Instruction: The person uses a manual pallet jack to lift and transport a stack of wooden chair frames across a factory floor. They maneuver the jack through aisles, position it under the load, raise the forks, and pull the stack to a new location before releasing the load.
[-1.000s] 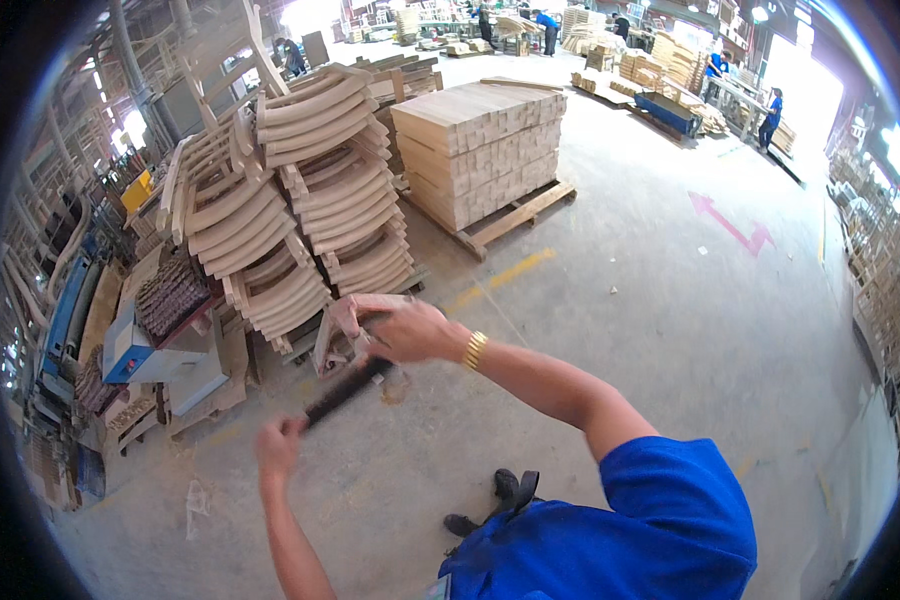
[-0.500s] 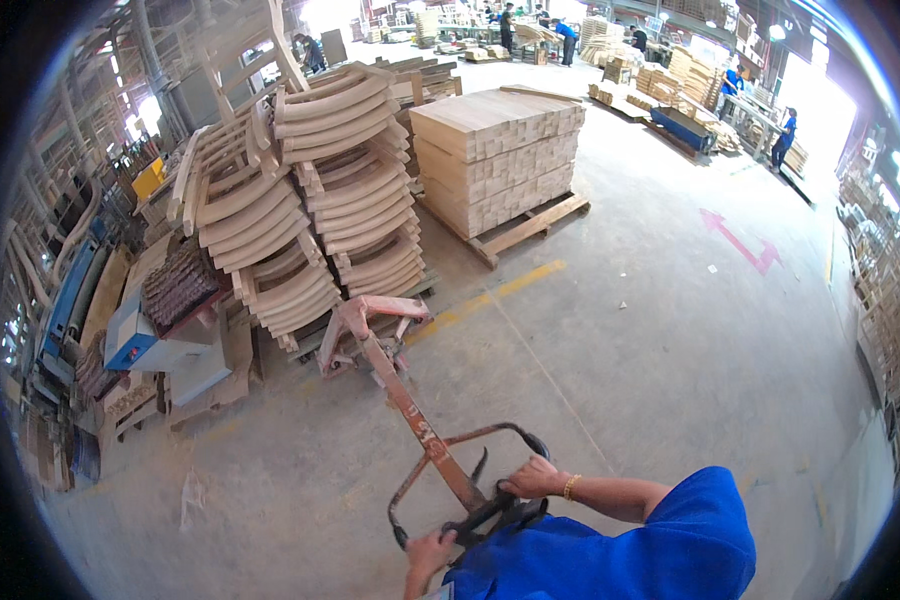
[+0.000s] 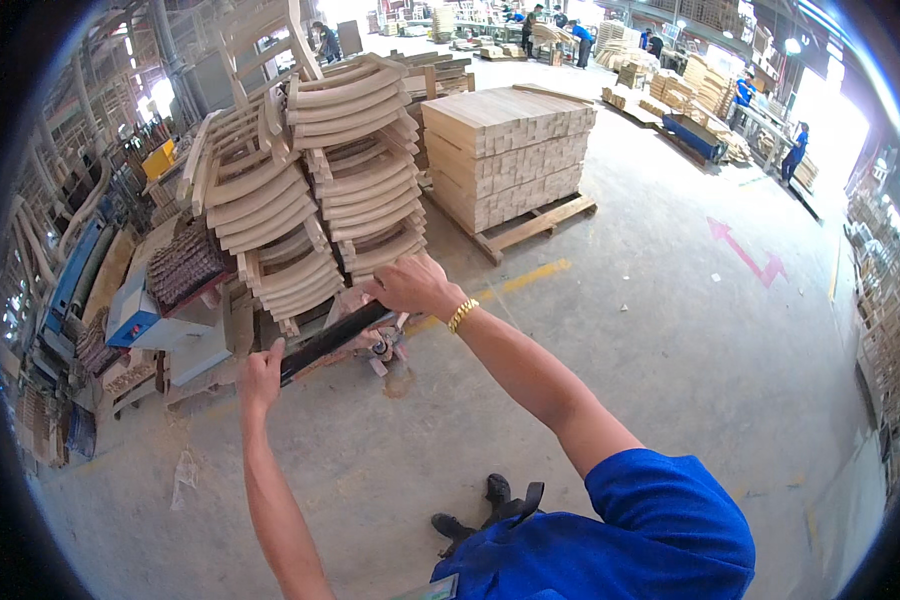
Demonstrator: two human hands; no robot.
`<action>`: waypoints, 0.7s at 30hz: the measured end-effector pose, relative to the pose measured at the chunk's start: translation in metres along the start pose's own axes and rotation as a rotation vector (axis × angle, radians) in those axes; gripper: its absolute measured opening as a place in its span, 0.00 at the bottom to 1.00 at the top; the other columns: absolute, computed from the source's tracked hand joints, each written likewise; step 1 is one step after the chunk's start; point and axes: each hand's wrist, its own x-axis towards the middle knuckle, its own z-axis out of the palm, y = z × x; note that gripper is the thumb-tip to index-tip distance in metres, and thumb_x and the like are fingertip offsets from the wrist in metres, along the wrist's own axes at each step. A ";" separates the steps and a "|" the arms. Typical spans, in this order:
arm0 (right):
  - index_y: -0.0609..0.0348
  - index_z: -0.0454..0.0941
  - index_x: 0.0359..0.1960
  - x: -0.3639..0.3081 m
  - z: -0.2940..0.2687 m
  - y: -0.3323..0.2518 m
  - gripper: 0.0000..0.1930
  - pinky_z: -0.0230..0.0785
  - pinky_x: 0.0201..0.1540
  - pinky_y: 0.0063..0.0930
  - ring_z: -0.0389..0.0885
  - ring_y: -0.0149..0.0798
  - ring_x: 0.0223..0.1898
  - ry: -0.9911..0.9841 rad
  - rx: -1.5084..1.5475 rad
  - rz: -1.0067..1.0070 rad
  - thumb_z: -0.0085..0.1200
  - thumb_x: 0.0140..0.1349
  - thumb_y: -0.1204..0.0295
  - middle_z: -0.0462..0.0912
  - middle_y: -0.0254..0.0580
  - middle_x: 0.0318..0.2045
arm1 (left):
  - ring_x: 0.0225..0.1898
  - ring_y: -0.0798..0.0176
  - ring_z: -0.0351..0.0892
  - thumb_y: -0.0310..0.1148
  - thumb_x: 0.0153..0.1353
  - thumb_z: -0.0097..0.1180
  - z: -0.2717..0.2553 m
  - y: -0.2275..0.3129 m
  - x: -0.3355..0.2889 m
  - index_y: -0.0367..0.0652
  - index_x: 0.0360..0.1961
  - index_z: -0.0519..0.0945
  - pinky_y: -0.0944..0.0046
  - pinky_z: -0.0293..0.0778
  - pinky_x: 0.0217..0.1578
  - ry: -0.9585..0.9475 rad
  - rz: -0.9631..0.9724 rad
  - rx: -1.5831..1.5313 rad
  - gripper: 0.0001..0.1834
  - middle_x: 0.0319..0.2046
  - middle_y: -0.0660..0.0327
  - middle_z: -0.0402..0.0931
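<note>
Both my arms reach forward to the black bar of a pallet jack handle (image 3: 335, 343). My left hand (image 3: 261, 378) is closed round the bar's near left end. At the other end my right hand (image 3: 410, 286), with a gold band at the wrist, grips it too. The jack's worn reddish base and a wheel (image 3: 381, 349) show just beyond and below the bar; the rest of the shaft is hidden behind the handle and my hands. Right in front rises a tall stack of curved wooden chair frames (image 3: 360, 185), on a pallet mostly hidden by the jack.
A block of stacked wooden pieces (image 3: 510, 150) stands on a pallet (image 3: 540, 225) to the right of the frames. Machinery with a blue-and-white box (image 3: 140, 325) lies left. A yellow line (image 3: 520, 285) and a pink arrow (image 3: 745, 250) mark the floor. Several people work far off.
The handle has swung up and away from my body toward the chair frames, both hands staying on it. My arms are now stretched out, and my shoes have come into view.
</note>
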 end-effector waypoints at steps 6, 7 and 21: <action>0.55 0.75 0.22 -0.098 0.040 0.008 0.17 0.64 0.18 0.38 0.74 0.47 0.15 0.000 0.035 0.035 0.45 0.55 0.55 0.74 0.44 0.12 | 0.19 0.48 0.74 0.48 0.54 0.46 0.063 -0.016 -0.110 0.43 0.18 0.80 0.54 0.66 0.21 -0.037 0.079 0.129 0.21 0.15 0.51 0.73; 0.54 0.74 0.22 -0.137 0.049 0.007 0.16 0.62 0.16 0.37 0.73 0.45 0.14 0.040 -0.044 -0.008 0.45 0.55 0.55 0.73 0.43 0.11 | 0.22 0.49 0.76 0.47 0.52 0.48 0.079 -0.017 -0.148 0.45 0.20 0.81 0.54 0.69 0.24 -0.101 0.100 0.134 0.18 0.18 0.52 0.75; 0.50 0.77 0.30 -0.150 0.068 0.011 0.19 0.70 0.23 0.42 0.78 0.47 0.24 -0.677 -0.144 -0.142 0.34 0.60 0.54 0.78 0.46 0.22 | 0.33 0.47 0.75 0.47 0.60 0.37 0.103 -0.055 -0.166 0.48 0.35 0.78 0.51 0.69 0.34 -0.607 0.171 0.058 0.19 0.29 0.48 0.75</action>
